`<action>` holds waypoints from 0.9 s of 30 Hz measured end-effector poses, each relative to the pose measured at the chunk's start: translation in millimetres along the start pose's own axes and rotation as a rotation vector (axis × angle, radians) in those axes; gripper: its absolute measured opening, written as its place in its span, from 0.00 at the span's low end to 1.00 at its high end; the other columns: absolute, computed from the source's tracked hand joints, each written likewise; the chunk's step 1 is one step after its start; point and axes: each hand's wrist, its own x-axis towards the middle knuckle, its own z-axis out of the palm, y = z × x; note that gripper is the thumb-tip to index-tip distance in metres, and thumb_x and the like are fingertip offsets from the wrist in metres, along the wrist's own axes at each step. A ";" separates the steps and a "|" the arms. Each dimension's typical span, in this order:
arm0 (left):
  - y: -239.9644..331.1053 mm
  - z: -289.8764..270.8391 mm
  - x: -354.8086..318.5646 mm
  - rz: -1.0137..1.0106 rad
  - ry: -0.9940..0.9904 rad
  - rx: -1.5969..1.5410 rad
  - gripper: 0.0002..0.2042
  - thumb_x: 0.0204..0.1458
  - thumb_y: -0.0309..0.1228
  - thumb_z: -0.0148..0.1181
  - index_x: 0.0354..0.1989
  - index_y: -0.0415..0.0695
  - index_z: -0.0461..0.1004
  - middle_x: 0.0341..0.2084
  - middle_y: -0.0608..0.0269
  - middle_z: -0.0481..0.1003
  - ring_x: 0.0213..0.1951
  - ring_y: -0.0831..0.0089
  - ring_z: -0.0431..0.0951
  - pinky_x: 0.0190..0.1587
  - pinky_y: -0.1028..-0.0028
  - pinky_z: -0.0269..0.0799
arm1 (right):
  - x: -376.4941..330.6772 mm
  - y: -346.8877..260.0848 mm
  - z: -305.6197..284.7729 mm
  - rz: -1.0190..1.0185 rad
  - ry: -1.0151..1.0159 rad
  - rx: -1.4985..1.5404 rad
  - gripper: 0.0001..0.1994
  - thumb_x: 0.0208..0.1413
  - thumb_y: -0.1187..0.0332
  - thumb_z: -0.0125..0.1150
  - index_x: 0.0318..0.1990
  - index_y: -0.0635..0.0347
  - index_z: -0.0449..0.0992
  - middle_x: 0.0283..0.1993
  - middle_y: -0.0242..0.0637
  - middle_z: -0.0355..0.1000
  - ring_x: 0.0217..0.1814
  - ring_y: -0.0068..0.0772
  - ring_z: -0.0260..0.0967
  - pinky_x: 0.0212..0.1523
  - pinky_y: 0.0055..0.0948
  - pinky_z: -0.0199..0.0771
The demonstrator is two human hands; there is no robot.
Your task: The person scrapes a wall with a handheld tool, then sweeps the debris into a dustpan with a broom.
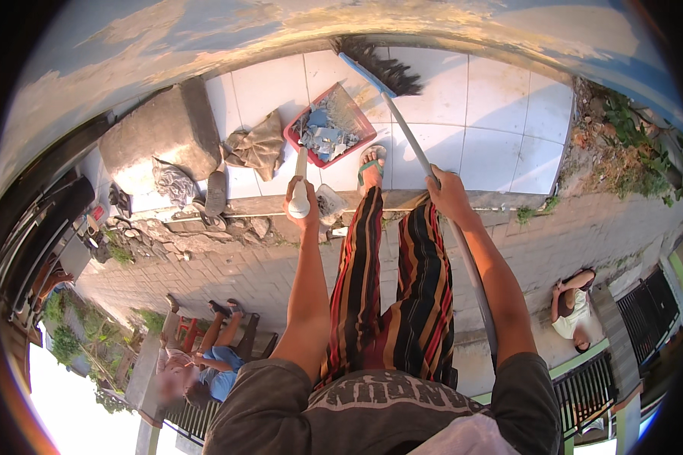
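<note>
My left hand [303,212] is closed around the pale handle [301,163] of a red-rimmed dustpan [288,135]. Flakes and scraps in blue, white and grey [328,140] lie in the pan, which is over the white tiles. My right hand [450,199] grips the long grey stick of a broom [411,138]. The broom's dark bristles [387,68], on a blue head, touch the tiles by the painted wall, beyond the pan and to its right. One of my feet, in a green-strapped sandal [371,168], stands on the tiles just right of the pan.
A brown cloth [256,148] lies left of the pan, beside a stone block [163,140], a grey rag [174,182] and a sandal [216,193]. The tiled ledge ends above a paved path [243,265]. Plants [637,171] grow at right. Seated people [224,364] are at lower left, another person [573,311] at right.
</note>
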 end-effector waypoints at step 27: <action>-41.2 -26.9 -36.0 -0.221 0.150 -0.059 0.07 0.49 0.26 0.59 0.37 0.43 0.76 0.25 0.59 0.76 0.27 0.73 0.74 0.33 0.72 0.70 | 24.8 -79.6 12.1 -0.062 -0.084 -0.296 0.20 0.57 0.68 0.52 0.55 0.67 0.68 0.26 0.51 0.73 0.28 0.53 0.73 0.29 0.42 0.72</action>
